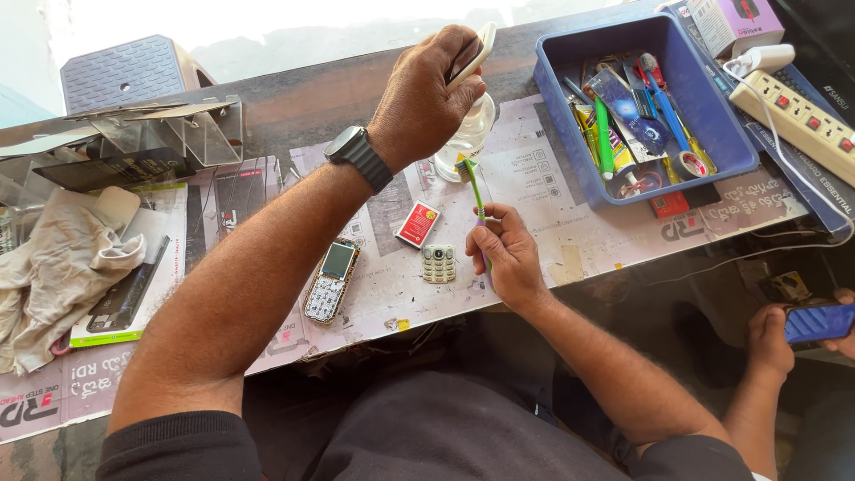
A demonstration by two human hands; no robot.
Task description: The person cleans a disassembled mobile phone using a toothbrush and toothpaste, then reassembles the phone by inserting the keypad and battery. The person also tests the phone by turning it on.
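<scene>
Left hand: the left hand is curled shut around the top of a clear plastic bottle, fingers wrapped over its white cap; no gap shows between fingers and cap.
Left arm: raised over the worktop, forearm running from the near left up to the far middle, a dark wristwatch on the wrist, back of the hand turned up.
Right hand: the right hand is closed in a narrow pinch on the handle of a green toothbrush, thumb and fingertips pressed together on it.
Right arm: bent in from the near right, wrist low over the near edge of the worktop, the brush pointing up and away.
Toothbrush: thin green handle, bristle head at the far end, just beside the lower body of the bottle; whether they touch I cannot tell.
Bottle: upright, see-through, at the far middle of the worktop.
Keypad: a small grey phone keypad lies flat just left of the right hand.
Phone: an opened keypad phone with patterned edging lies tilted, left of the keypad.
Battery: a red battery lies beyond the keypad.
Tray: a blue tray of tools sits at the far right.
Cloth: a crumpled pale cloth lies at the left.
Other person: another person's hands hold a blue phone at the near right.
</scene>
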